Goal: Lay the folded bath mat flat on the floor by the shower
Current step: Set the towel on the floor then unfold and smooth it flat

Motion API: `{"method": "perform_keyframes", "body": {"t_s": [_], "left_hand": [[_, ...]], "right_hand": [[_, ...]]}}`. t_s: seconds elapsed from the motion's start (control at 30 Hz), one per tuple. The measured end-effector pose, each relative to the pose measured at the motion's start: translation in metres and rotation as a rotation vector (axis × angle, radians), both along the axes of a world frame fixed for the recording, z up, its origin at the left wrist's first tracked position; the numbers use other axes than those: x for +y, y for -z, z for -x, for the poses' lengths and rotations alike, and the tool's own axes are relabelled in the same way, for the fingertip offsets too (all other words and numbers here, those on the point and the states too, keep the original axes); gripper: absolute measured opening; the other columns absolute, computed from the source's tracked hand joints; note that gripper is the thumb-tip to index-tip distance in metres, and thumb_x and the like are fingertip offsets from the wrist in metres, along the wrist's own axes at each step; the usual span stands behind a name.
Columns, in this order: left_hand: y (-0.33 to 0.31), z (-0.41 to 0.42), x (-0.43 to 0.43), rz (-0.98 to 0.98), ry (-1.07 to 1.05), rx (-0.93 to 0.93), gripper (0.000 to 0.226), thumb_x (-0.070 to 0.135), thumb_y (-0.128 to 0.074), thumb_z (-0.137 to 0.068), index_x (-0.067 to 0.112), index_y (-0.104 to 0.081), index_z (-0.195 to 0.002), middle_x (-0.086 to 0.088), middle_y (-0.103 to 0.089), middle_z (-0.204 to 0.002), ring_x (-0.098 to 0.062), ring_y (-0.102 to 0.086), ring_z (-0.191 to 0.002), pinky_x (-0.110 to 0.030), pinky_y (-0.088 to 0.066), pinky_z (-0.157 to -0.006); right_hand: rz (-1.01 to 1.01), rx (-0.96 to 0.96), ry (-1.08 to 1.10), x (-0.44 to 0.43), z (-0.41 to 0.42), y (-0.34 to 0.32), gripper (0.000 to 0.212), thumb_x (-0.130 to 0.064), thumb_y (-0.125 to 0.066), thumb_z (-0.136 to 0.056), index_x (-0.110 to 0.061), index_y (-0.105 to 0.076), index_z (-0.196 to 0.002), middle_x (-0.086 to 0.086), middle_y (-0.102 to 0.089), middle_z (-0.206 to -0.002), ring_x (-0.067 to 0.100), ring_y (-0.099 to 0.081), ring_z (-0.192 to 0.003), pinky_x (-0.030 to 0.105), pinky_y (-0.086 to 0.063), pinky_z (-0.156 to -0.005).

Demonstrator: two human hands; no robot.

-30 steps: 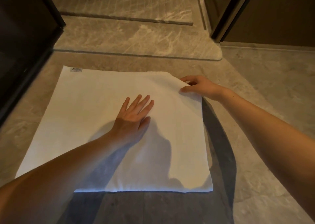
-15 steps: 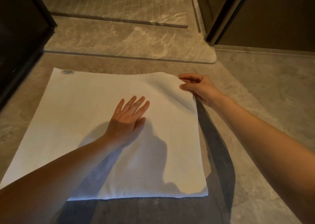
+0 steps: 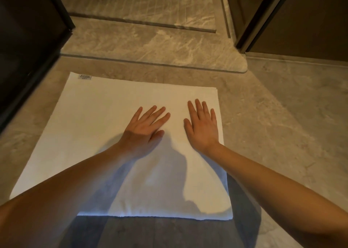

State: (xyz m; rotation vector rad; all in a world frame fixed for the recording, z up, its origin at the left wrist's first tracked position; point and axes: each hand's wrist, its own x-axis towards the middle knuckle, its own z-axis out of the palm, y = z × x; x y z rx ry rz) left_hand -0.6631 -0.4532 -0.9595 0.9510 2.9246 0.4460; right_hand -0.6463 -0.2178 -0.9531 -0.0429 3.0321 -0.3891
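Observation:
A white bath mat lies spread flat on the grey marble floor, with a small label at its far left corner. My left hand rests palm down near the mat's middle, fingers apart. My right hand lies palm down beside it, close to the mat's right edge, fingers spread. Neither hand holds anything. My forearms and their shadows cover part of the mat's near half.
A raised marble shower threshold runs just beyond the mat's far edge. A dark glass panel with black frame stands at the left. A dark door and frame stand at the back right. Bare floor extends to the right.
My right hand has let go of the mat's far right corner and moved down onto the mat, palm flat. The corner now lies flat. My left hand stays pressed in place.

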Motion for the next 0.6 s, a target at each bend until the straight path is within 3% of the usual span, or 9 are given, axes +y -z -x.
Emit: {"method": "perform_keyframes", "body": {"t_s": [0.13, 0.27, 0.4, 0.47, 0.53, 0.6], "left_hand": [[0.000, 0.015, -0.049, 0.119, -0.111, -0.030, 0.054, 0.045, -0.020, -0.100, 0.042, -0.017, -0.154, 0.012, -0.014, -0.164, -0.015, -0.004, -0.152, -0.046, 0.001, -0.122], [-0.010, -0.009, -0.040, 0.186, -0.308, -0.100, 0.061, 0.049, -0.010, -0.098, 0.032, -0.002, -0.156, 0.001, 0.002, -0.166, -0.025, 0.007, -0.152, -0.052, 0.005, -0.120], [-0.018, -0.035, -0.002, 0.337, -0.467, -0.246, 0.070, 0.053, -0.020, -0.101, 0.018, 0.005, -0.156, -0.018, 0.012, -0.163, -0.043, 0.010, -0.149, -0.060, 0.001, -0.119], [-0.028, -0.020, -0.006, 0.307, -0.419, -0.277, 0.069, 0.054, -0.022, -0.101, 0.019, -0.003, -0.157, -0.021, 0.002, -0.164, -0.046, -0.004, -0.148, -0.054, -0.009, -0.119], [-0.035, 0.010, -0.031, 0.314, -0.216, -0.157, 0.061, 0.047, -0.021, -0.104, 0.023, -0.006, -0.157, -0.016, -0.006, -0.165, -0.038, -0.013, -0.148, -0.043, -0.012, -0.119], [-0.036, 0.030, -0.067, 0.364, -0.034, -0.061, 0.056, 0.041, -0.021, -0.105, 0.026, -0.003, -0.157, -0.005, 0.001, -0.166, -0.028, -0.004, -0.152, -0.038, -0.002, -0.122]], "right_hand": [[-0.041, -0.005, -0.086, 0.007, 0.027, 0.000, 0.060, -0.045, -0.020, -0.103, -0.026, -0.005, -0.157, 0.001, -0.003, -0.166, 0.021, 0.004, -0.152, 0.043, 0.003, -0.123], [-0.124, -0.025, -0.301, 0.008, 0.074, -0.010, 0.059, -0.041, -0.022, -0.104, -0.025, -0.003, -0.157, 0.002, -0.004, -0.166, 0.022, 0.001, -0.152, 0.043, -0.001, -0.123], [-0.302, -0.108, -0.422, -0.007, 0.105, -0.033, 0.059, -0.038, -0.022, -0.104, -0.022, -0.003, -0.157, 0.004, -0.003, -0.166, 0.025, -0.005, -0.152, 0.043, -0.009, -0.122], [-0.168, -0.048, -0.338, -0.030, 0.091, -0.046, 0.056, -0.033, -0.030, -0.104, -0.014, -0.020, -0.156, 0.011, -0.014, -0.164, 0.030, -0.018, -0.149, 0.043, -0.017, -0.120], [0.049, 0.030, -0.209, -0.056, 0.053, -0.050, 0.052, -0.034, -0.034, -0.104, -0.010, -0.036, -0.149, 0.016, -0.026, -0.160, 0.033, -0.028, -0.145, 0.044, -0.024, -0.117], [0.011, -0.007, -0.196, -0.077, 0.005, -0.041, 0.061, -0.046, -0.021, -0.101, -0.016, -0.027, -0.154, 0.014, -0.020, -0.162, 0.036, -0.020, -0.148, 0.049, -0.021, -0.118]]}}
